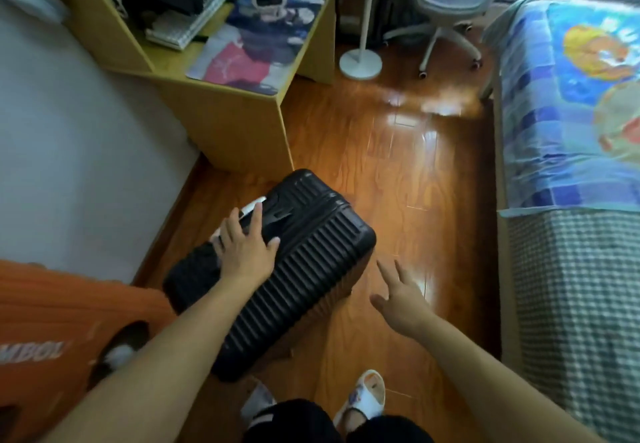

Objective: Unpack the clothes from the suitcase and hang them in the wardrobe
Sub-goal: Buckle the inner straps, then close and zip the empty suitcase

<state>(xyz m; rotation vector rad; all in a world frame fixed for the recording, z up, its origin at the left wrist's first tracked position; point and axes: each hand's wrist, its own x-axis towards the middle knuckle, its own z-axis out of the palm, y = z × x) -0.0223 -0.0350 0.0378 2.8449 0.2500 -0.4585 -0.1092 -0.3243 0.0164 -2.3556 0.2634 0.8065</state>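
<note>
Here the left hand (244,252) rests flat on the closed suitcase (277,269), fingers spread, gripping nothing; its long axis runs diagonally. The right hand (401,304) hovers open just beside it

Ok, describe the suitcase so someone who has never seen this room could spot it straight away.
Start at the yellow wooden desk on the left, then drop to the glossy wooden floor just below its corner. There lies the suitcase, tilted, with the left hand resting on it. It is the only black, hard-shelled, ribbed thing on the floor; the white fan stand and grey office chair sit further away.
</note>
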